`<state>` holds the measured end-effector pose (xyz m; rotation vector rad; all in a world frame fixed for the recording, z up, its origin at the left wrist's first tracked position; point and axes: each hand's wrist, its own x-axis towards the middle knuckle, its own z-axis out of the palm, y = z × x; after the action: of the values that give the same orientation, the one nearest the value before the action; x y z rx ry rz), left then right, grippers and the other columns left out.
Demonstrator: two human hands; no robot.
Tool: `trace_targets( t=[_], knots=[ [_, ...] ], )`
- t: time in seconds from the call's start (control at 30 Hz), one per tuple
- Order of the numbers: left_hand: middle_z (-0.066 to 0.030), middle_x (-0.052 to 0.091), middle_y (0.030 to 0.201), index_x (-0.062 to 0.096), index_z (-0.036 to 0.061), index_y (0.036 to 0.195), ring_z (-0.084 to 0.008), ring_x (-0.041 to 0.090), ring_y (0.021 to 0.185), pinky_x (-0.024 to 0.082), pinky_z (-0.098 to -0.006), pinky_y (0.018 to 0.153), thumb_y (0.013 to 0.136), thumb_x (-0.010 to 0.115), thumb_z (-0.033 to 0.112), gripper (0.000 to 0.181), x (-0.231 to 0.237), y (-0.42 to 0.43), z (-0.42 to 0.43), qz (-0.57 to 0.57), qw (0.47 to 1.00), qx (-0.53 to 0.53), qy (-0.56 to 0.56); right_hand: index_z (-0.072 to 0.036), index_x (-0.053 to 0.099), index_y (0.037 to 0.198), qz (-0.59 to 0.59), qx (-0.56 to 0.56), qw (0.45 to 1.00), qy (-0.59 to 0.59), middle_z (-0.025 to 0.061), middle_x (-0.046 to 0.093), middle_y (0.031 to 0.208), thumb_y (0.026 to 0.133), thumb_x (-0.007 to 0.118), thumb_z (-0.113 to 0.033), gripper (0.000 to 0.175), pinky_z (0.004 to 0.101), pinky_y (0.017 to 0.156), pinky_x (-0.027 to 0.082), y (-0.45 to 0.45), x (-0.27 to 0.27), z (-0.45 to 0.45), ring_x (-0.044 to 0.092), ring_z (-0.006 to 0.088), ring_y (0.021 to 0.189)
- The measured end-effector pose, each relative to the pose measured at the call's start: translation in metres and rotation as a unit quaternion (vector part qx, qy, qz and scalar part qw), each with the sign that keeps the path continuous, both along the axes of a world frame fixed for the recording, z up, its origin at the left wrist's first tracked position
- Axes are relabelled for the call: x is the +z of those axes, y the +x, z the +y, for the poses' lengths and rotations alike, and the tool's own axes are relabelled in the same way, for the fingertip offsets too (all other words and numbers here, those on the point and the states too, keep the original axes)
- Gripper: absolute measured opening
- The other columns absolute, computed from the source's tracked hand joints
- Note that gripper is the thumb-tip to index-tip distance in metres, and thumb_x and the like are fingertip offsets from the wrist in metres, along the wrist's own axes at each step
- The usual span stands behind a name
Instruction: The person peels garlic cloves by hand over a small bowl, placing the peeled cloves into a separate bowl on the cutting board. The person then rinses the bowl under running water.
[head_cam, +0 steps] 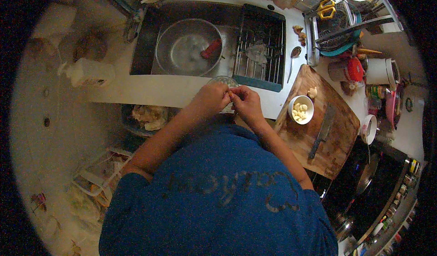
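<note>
My left hand (pixel 215 95) and my right hand (pixel 247 103) meet at the front edge of the sink, fingertips pinched together. Between them is a small item, mostly hidden by the fingers; it may be a garlic clove, but I cannot tell. Under and behind the hands shows the rim of a clear bowl (pixel 223 81), its contents largely covered. To the right, a white bowl (pixel 301 121) of peeled garlic cloves (pixel 299 112) stands on a wooden cutting board (pixel 336 126). A partial garlic bulb (pixel 312 92) and a cleaver-like knife (pixel 323 128) lie on that board.
In the sink sits a large metal basin (pixel 184 56) with a red item (pixel 211 48) inside. A wire rack (pixel 259 56) covers the sink's right side. A spoon (pixel 294 56) rests beside it. Right of the board are a dark cooktop (pixel 362 177) and a dish rack (pixel 312 47).
</note>
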<state>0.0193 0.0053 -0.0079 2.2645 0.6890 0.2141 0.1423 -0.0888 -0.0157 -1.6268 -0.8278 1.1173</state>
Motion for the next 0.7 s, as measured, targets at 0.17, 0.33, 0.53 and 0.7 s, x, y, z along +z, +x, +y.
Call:
trace_targets(
  t=[0.17, 0.33, 0.53, 0.7],
  knots=[
    [-0.0189, 0.059, 0.086, 0.058, 0.0036, 0.092, -0.0365, 0.055, 0.08, 0.044, -0.0419, 0.071, 0.079, 0.049, 0.02, 0.023, -0.014, -0.001, -0.002, 0.011, 1.0, -0.018, -0.016, 0.002, 0.057, 0.085, -0.112, 0.027, 0.993, 0.029, 0.0055, 0.057, 0.066, 0.08, 0.056, -0.006, 0.01, 0.0218, 0.045, 0.042, 0.002, -0.007, -0.001, 0.05, 0.0084, 0.052],
    [-0.0182, 0.059, 0.089, 0.057, 0.0045, 0.097, -0.036, 0.055, 0.081, 0.045, -0.0415, 0.072, 0.08, 0.05, 0.021, 0.025, 0.002, -0.001, 0.002, 0.024, 0.999, -0.032, -0.037, 0.002, 0.058, 0.083, -0.096, 0.0, 0.995, -0.001, 0.0134, 0.061, 0.071, 0.076, 0.059, -0.006, 0.01, 0.0299, 0.054, 0.047, -0.001, -0.001, 0.002, 0.058, 0.0183, 0.057],
    [-0.0179, 0.058, 0.087, 0.056, 0.0062, 0.101, -0.0353, 0.056, 0.08, 0.045, -0.041, 0.071, 0.079, 0.051, 0.022, 0.027, -0.011, -0.002, 0.001, 0.03, 0.998, -0.046, -0.016, 0.002, 0.058, 0.083, -0.062, 0.015, 0.997, -0.051, 0.0143, 0.062, 0.072, 0.075, 0.06, -0.006, 0.012, 0.0314, 0.059, 0.048, 0.004, 0.002, 0.003, 0.06, 0.021, 0.063],
    [-0.0171, 0.059, 0.084, 0.059, 0.0067, 0.097, -0.0339, 0.057, 0.077, 0.046, -0.0407, 0.068, 0.076, 0.052, 0.023, 0.027, -0.003, -0.003, 0.001, 0.002, 0.999, -0.043, -0.01, 0.002, 0.058, 0.082, -0.091, 0.014, 0.996, 0.001, 0.0145, 0.062, 0.071, 0.074, 0.06, -0.005, 0.011, 0.0304, 0.06, 0.048, -0.003, 0.004, 0.002, 0.061, 0.0206, 0.065]
  ],
)
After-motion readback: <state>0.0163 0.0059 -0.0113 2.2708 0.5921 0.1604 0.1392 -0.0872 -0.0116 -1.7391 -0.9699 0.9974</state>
